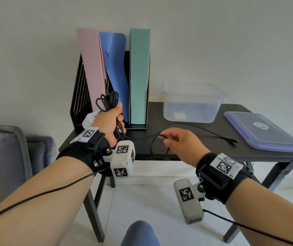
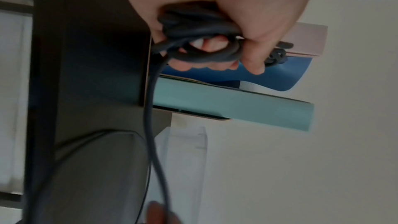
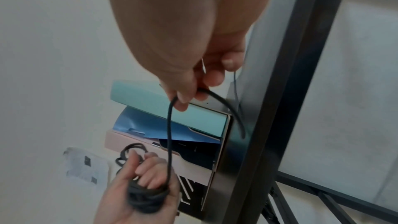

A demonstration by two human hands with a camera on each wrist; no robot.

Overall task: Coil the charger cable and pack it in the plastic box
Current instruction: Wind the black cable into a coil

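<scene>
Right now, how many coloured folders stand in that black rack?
3: a pink folder at the left, a blue folder in the middle, a green folder at the right of the black rack. More may hide behind them.

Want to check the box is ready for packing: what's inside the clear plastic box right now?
The plastic box looks empty; a pale label shows low through its front wall. The cable is still outside it.

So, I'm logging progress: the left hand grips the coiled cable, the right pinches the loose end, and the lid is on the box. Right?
Not quite: the lid lies on the table beside the open box, as the head view shows. The left hand does grip the coiled cable, and the right hand pinches the loose end.
</scene>
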